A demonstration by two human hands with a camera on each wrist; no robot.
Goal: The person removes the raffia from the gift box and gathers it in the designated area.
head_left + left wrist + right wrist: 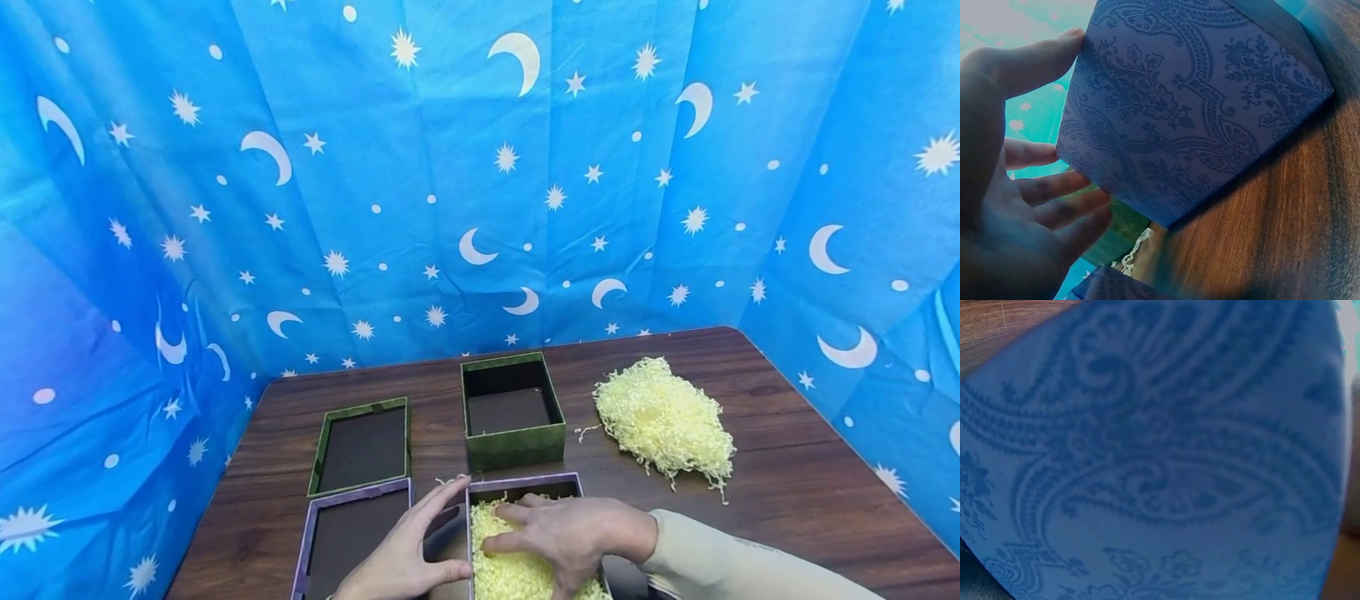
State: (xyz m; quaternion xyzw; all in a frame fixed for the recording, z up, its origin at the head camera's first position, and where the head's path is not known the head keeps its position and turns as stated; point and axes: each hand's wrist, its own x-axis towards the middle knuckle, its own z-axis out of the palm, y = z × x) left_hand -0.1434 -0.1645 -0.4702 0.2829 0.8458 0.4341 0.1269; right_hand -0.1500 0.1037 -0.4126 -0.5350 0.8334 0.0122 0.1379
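Note:
A purple box with a raised floral pattern stands at the front of the table, filled with pale yellow shredded paper. My right hand rests in the box with its fingers spread, pressing on the shreds. Beside the box's left wall is my left hand, its fingertips and thumb touching the edge, fingers fairly straight. The left wrist view shows those fingertips against the patterned box wall. Close up in the right wrist view, the box side fills most of the picture.
Behind stands a green box with a dark inside. A green lid and a purple lid lie to the left, insides up. A loose heap of yellow shredded paper sits at the right. Starry blue cloth surrounds the table.

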